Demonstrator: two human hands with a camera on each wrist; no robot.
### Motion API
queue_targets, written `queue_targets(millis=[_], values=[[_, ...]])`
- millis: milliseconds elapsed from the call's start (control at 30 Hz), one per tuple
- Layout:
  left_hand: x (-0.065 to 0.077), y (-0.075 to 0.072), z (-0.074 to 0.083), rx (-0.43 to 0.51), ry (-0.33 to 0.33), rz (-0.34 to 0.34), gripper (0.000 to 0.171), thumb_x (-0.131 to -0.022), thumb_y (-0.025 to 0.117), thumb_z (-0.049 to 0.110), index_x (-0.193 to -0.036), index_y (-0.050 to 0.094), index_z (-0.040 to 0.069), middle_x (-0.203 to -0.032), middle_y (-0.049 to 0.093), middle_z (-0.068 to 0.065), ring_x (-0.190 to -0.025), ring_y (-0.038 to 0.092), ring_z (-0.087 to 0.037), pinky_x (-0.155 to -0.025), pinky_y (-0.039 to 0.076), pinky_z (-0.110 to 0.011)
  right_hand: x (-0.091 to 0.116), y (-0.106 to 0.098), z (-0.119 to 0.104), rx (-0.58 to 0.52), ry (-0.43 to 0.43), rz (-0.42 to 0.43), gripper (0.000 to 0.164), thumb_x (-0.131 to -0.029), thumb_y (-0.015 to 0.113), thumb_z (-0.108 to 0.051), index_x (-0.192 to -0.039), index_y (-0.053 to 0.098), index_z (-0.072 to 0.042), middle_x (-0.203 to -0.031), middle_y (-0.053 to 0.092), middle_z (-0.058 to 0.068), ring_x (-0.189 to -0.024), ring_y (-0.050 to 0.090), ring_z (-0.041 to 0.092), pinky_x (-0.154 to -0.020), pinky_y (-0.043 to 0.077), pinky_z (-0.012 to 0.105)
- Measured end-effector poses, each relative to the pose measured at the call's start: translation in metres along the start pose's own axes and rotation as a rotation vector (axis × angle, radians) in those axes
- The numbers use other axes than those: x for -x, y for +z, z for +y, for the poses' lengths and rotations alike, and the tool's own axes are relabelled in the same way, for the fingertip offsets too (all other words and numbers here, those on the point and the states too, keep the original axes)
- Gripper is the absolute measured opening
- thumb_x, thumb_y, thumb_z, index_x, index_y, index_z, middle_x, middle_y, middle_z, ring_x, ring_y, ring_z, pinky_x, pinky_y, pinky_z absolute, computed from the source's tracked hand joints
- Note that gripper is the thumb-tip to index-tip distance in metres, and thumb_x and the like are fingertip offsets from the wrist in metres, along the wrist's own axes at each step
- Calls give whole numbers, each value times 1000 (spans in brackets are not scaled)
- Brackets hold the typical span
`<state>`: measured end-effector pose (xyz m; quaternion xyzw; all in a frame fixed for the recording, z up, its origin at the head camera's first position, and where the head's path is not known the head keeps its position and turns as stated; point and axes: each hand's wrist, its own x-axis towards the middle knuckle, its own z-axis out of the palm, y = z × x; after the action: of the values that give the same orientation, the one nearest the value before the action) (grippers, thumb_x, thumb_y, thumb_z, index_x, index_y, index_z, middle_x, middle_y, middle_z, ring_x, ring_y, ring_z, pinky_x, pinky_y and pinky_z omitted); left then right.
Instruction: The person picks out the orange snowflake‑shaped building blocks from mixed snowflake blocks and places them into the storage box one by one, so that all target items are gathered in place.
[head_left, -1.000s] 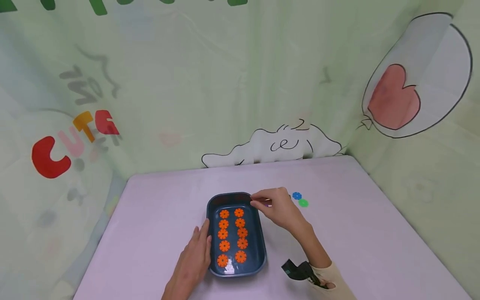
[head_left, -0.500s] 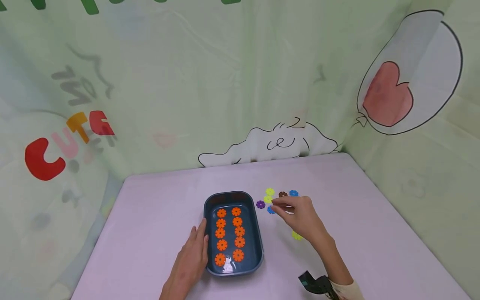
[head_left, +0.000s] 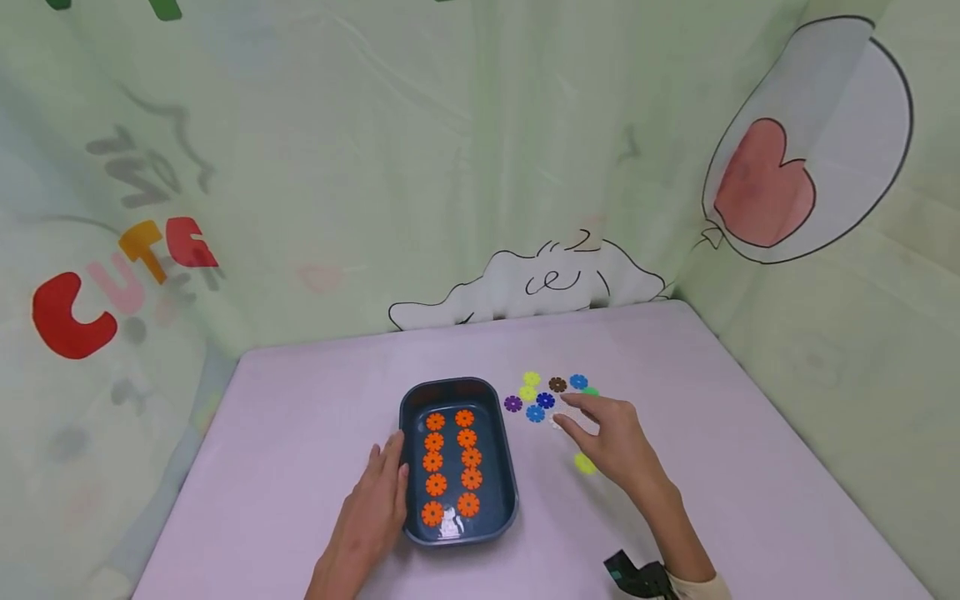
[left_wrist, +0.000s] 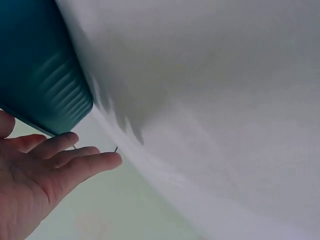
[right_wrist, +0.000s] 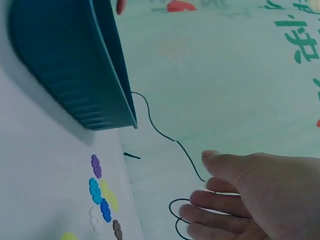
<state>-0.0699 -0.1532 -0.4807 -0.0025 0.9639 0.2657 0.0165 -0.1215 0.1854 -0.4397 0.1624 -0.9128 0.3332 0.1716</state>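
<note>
A dark blue rectangular tray [head_left: 459,533] stands on the table, with orange snowflake-shaped discs [head_left: 432,461] lying in two columns inside it. My left hand [head_left: 369,502] rests against the tray's left side, its fingers fairly straight along the rim. To the right of the tray, my right hand [head_left: 617,437] hovers over a cluster of loose discs, thumb and index finger spread apart with nothing between them. A white disc [head_left: 555,422] shows partly beneath those fingertips. Close by lie a dark blue disc [head_left: 545,401], a light blue disc [head_left: 535,413] and a brown disc [head_left: 557,384].
A purple disc [head_left: 513,403] and two yellow discs, one at the back [head_left: 532,378], lie nearest the tray. A green disc [head_left: 591,391] is half hidden behind the right hand, and a yellow-green disc [head_left: 585,463] lies under it. A printed curtain [head_left: 360,208] stands behind the table [head_left: 315,417].
My right hand has moved from the tray's right rim rightward over the loose discs, uncovering several of them, and its thumb and index finger have spread. My left hand stays at the tray.
</note>
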Motion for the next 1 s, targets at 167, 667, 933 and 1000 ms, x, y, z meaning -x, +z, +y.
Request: queue_targets(millis=[167, 667, 933, 1000], values=[[1, -5, 1, -58, 71, 49, 62, -116, 50, 32, -171, 31, 9, -176, 31, -16, -162, 22, -47, -117, 37, -77, 4, -1, -1, 83, 12, -28, 53, -93, 86, -13, -140, 68, 5, -145, 66, 25, -135, 62, 47, -110, 53, 62], [-5, -21, 6, -319, 233, 186, 67, -111, 60, 34, -166, 39, 2, -175, 29, -24, -162, 19, -52, -118, 30, -83, 7, 4, 7, 438, -118, -65, 81, -92, 84, -45, -156, 56, -3, -163, 48, 27, -154, 38, 52, -120, 23, 84], [-4, -32, 0, -454, 206, 204, 70, -108, 63, 36, -166, 40, 4, -174, 30, -24, -162, 20, -51, -119, 27, -84, 5, 1, 11, 537, -151, -65, 81, -91, 84, -47, -154, 58, -4, -162, 49, 27, -153, 39, 53, -118, 26, 85], [-4, -34, -3, -503, 193, 213, 71, -107, 63, 38, -166, 40, 5, -174, 30, -24, -162, 20, -50, -119, 26, -84, 4, -1, 11, 557, -152, -82, 82, -91, 83, -50, -155, 58, -5, -164, 47, 27, -154, 38, 52, -118, 26, 85]])
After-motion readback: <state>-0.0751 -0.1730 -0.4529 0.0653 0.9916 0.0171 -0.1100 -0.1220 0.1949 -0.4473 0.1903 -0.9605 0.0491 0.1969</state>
